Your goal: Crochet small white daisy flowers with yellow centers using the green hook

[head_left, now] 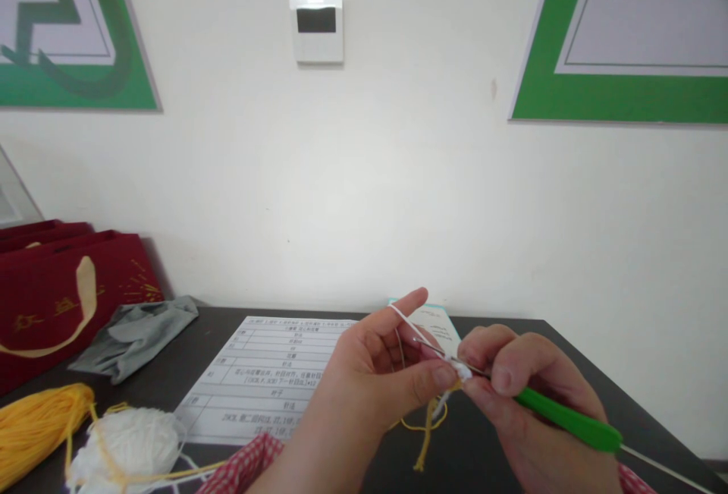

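Note:
My left hand (392, 372) pinches a small white and yellow crochet piece (459, 367) between thumb and fingers. A strand of white yarn (406, 321) runs over its raised index finger. My right hand (535, 388) grips a crochet hook with a green handle (569, 418). The hook's metal shaft passes by the white stitches, and its tip lies close to the white strand. Yellow yarn tails (424, 441) dangle below the piece. Fingers partly hide the stitches.
A printed sheet (227, 388) lies on the dark table (455, 456), with a small card (437, 319) behind my hands. At left are a white yarn ball (133, 441), a yellow skein (39, 426), grey cloth (136, 335) and red gift bags (62, 297). The wall stands behind.

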Demonstrator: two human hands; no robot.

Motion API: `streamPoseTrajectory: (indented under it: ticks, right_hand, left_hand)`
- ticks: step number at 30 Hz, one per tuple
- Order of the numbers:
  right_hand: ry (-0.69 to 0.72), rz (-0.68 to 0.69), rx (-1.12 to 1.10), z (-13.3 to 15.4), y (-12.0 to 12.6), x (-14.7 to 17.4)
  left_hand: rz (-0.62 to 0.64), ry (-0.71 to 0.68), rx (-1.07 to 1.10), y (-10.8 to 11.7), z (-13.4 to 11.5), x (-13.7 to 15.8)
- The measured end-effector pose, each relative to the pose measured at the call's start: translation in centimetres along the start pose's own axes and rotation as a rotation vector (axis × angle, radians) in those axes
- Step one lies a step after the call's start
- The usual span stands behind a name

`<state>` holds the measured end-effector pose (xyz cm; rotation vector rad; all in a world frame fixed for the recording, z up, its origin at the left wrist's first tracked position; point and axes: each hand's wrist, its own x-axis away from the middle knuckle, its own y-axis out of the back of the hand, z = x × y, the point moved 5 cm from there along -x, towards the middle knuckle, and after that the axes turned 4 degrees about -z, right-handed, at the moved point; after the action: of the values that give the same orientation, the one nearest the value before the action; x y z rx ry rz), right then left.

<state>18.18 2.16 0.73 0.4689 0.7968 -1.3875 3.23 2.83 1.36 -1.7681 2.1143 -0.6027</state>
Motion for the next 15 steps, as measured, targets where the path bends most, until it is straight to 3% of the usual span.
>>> streamPoseTrajectory:
  ticks: [4,8,12,15]
  right_hand:
    - [0.015,0.044,0.017,0.6,-0.2,-0.6]
    - [0.159,0.037,0.314,2.5,-0.6,-0.6]
    - [0.578,0.183,0.875,4.4,-2.0,0.8]
    - [0.848,0.250,1.043,3.8,-2.1,1.9]
  left_hand:
    - [0.008,0.028,-0.047,0.2,0.3,-0.1]
    - [-0.028,0.009,-0.154,-0.1,0.3,-0.4]
    - [-0.053,0.000,-0.217,-0.3,0.1,-0.6]
    - [0.052,0.090,-0.142,0.1,0.2,-0.6]
